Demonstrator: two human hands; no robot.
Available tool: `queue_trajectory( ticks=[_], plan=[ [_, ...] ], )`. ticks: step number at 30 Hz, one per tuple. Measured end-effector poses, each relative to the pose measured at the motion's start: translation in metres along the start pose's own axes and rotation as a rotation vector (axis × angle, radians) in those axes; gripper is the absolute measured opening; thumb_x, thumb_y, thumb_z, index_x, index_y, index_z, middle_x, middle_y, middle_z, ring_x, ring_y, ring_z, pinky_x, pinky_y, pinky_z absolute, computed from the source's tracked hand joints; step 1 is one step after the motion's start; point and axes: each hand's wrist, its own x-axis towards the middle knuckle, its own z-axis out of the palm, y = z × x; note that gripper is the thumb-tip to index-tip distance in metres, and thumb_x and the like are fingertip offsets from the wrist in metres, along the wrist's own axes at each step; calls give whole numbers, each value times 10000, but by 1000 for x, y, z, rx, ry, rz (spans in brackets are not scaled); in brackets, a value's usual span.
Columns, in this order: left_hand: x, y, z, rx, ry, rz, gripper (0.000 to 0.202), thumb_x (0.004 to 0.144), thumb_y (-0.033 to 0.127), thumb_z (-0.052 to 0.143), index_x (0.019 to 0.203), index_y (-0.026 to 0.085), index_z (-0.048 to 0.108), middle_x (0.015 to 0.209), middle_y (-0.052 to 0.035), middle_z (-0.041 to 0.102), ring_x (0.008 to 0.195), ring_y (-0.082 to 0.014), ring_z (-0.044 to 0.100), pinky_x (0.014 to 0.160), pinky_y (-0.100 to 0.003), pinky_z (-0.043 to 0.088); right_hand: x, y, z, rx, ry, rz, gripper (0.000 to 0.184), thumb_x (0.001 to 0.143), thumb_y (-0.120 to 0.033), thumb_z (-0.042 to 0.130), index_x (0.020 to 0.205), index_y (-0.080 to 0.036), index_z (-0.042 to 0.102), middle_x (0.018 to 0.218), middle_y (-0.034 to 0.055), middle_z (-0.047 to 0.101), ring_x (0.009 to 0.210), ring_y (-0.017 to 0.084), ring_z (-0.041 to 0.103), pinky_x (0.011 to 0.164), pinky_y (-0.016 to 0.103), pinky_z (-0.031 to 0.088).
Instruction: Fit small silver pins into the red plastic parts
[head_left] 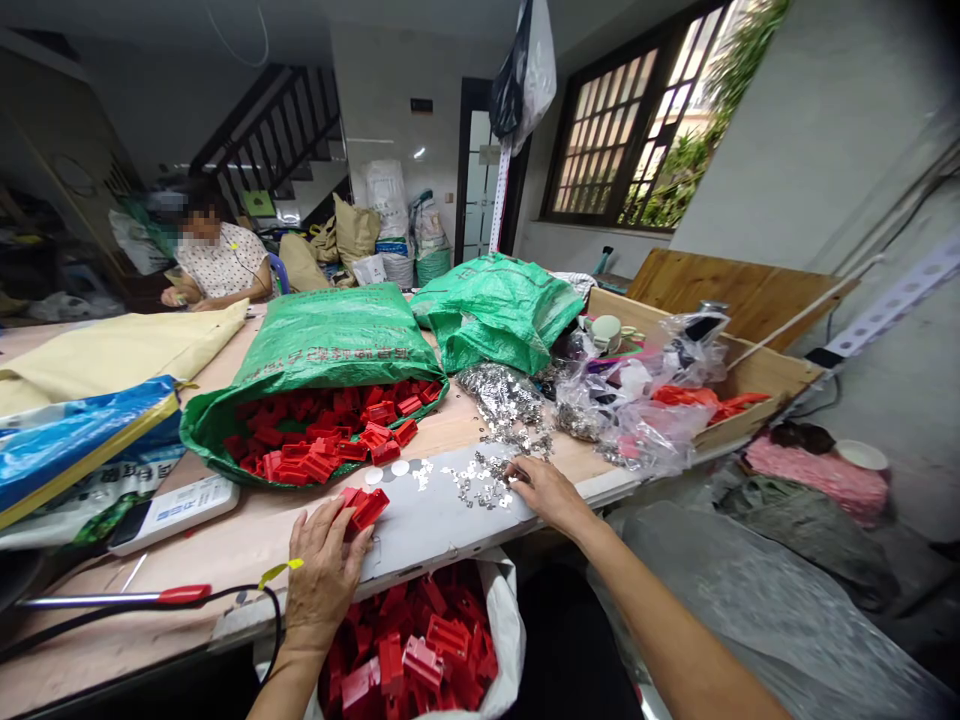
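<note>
L hand [324, 555] grips red pcs [367, 510]; R hand [546, 490] half-curled at metal pcs [491, 470], pinch unclear.

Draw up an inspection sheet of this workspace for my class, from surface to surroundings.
Surface: wooden table, grey board at its front edge.
Job's things: red parts in the open green sack and the white sack below; small metal pieces loose on and behind the board.
Clutter: wooden box with plastic bags; blue sack at left.
Hands: left hand holds a red part; right hand is at the metal pieces.
Cables: black cable looping near the left forearm.
Surroundings: another person across the table; barred window; staircase.
</note>
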Motion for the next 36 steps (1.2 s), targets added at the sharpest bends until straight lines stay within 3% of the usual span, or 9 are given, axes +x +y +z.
queue_trajectory(
  ticks=[10, 15, 28, 36],
  plan=[
    [-1, 0, 1, -1, -2, -8, 376, 849, 365, 596, 1161, 155, 577, 1222, -149, 624, 1124, -287, 567, 1078, -510, 325, 2, 12, 1, 8, 46, 44, 276, 824, -109, 470, 1052, -206, 591, 971, 44, 647, 897, 192, 588, 776, 267, 423],
    [-1, 0, 1, -1, -5, -6, 381, 852, 360, 593, 1170, 151, 574, 1218, -150, 625, 1122, -287, 565, 1075, -512, 328, 3, 14, 2, -6, 39, 30, 177, 797, -114, 510, 899, -213, 614, 901, 25, 628, 863, 186, 582, 756, 252, 417],
    [-2, 0, -1, 4, -5, -4, 375, 854, 348, 592, 1167, 142, 575, 1222, -156, 619, 1127, -291, 556, 1076, -512, 324, 7, 3, 1, -77, 51, 55, 125, 852, -148, 526, 831, -212, 632, 875, 31, 597, 843, 184, 559, 707, 253, 371],
    [0, 0, -2, 1, -1, 1, 361, 858, 347, 586, 1155, 141, 582, 1215, -153, 623, 1118, -285, 564, 1074, -504, 326, 14, 16, -8, -25, 20, 82, 111, 833, -172, 532, 787, -197, 629, 834, 34, 622, 780, 178, 568, 669, 237, 377]
  ],
)
